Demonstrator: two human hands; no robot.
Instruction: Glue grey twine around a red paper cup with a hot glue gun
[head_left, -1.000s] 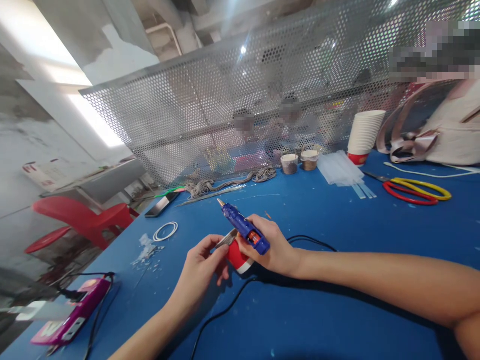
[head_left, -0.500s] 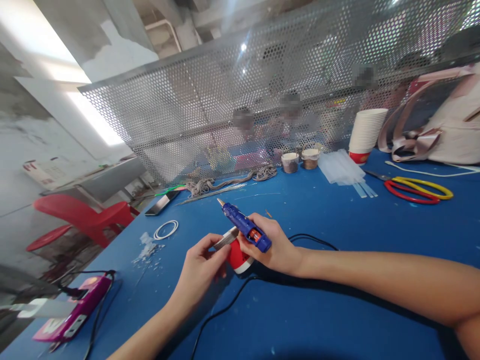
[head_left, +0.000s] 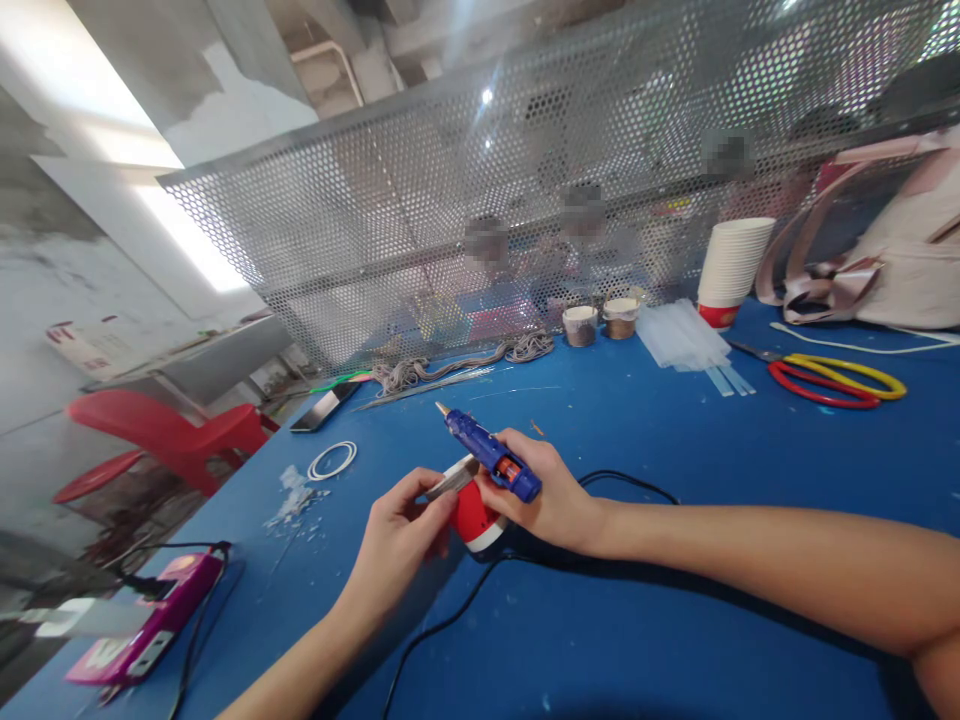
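Note:
My left hand is closed on the near-left side of a paper cup, red with a white band, which lies tilted just above or on the blue table. A greyish band runs along the cup's upper part, under my left fingers. In my right hand is a blue glue gun, its nozzle pointing up and to the left, away from the cup. My right fingertips also rest against the cup's edge. Part of the cup is hidden behind both hands.
A black cord loops across the table. Around lie scissors, clear glue sticks, stacked cups, two small wrapped cups, grey cord, a white ring, glue scraps, a phone and a magenta power strip.
Hardly anything differs. The glue gun and right hand have shifted very slightly, and the cup has turned or tipped a little between my hands.

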